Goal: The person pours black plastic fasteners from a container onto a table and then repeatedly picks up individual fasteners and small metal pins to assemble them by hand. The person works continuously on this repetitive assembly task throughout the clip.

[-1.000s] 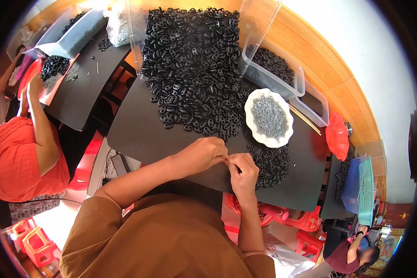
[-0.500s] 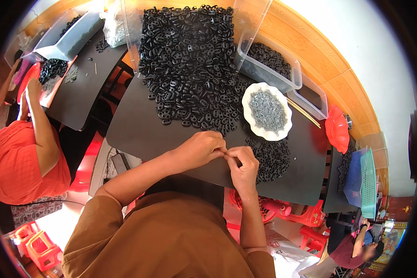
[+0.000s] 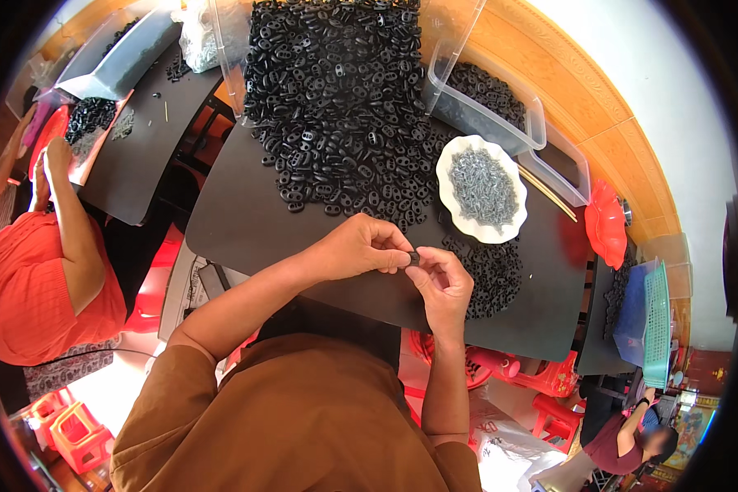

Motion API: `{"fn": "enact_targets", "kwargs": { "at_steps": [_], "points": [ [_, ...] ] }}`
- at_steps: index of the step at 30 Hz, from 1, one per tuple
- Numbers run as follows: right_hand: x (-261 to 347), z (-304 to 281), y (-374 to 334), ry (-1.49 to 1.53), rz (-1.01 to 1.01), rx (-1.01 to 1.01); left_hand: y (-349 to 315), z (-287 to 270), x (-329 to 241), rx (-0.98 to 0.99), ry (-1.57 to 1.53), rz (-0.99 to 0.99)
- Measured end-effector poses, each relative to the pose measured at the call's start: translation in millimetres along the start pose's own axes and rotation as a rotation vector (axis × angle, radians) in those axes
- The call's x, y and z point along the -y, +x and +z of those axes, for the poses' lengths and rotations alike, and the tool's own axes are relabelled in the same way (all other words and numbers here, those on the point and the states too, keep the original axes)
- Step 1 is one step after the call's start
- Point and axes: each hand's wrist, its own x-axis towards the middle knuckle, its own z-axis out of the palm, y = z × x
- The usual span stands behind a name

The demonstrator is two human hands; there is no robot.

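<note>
My left hand (image 3: 364, 248) and my right hand (image 3: 444, 285) meet over the near part of the dark table (image 3: 246, 213). Between their fingertips sits a small black plastic piece (image 3: 414, 259), pinched from both sides. Its exact shape is partly hidden by the fingers. Beyond my hands spreads a large heap of black oval two-hole plastic pieces (image 3: 344, 107), spilling from a clear bin on its side. A white scalloped bowl (image 3: 445, 190) full of small silvery spring-like pieces (image 3: 482, 187) stands to the right. Beside my right hand lies a pile of smaller black parts (image 3: 496, 279).
A clear tub (image 3: 488, 125) of black parts stands behind the bowl, with chopsticks (image 3: 549, 195) alongside. Farther right are a red scalloped dish (image 3: 605, 225) and a green basket (image 3: 656, 324). At left, a person in red (image 3: 41, 287) works at another table (image 3: 143, 156).
My fingertips have parted slightly and the black piece between them now shows. My right hand has shifted a little right. The whole view has moved slightly.
</note>
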Motion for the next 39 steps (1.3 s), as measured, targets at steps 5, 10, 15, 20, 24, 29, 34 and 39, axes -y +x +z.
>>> {"fn": "enact_targets", "kwargs": {
  "at_steps": [5,10,15,20,24,29,34,39],
  "points": [
    [-0.9,-1.5,-0.9,-0.043,-0.048,0.021,-0.7,0.8,0.3,0.015,-0.037,-0.017],
    [-1.7,-1.8,-1.6,-0.029,-0.012,-0.005,-0.7,-0.1,2.3,0.037,-0.078,-0.005],
    [-6.0,-2.2,-2.0,0.015,0.026,-0.015,-1.5,0.0,0.4,0.047,-0.09,0.004],
    [-3.0,-1.5,-2.2,0.013,0.039,-0.015,-1.3,-0.4,1.6,0.043,-0.075,0.013],
    [-2.1,-1.4,-2.3,0.019,0.032,-0.009,-1.8,1.0,2.7,0.03,-0.078,0.025],
    [-2.9,-1.8,-3.2,0.03,0.021,0.022,-1.6,-0.5,-1.9,0.054,-0.087,-0.005],
    [-1.7,0.1,-3.1,0.069,0.026,0.03,-1.4,-2.0,-1.4,0.08,-0.141,-0.036],
    [-0.8,0.8,-4.6,0.038,0.014,0.035,-1.9,-2.9,1.9,0.118,-0.212,-0.056]
  ]
}}
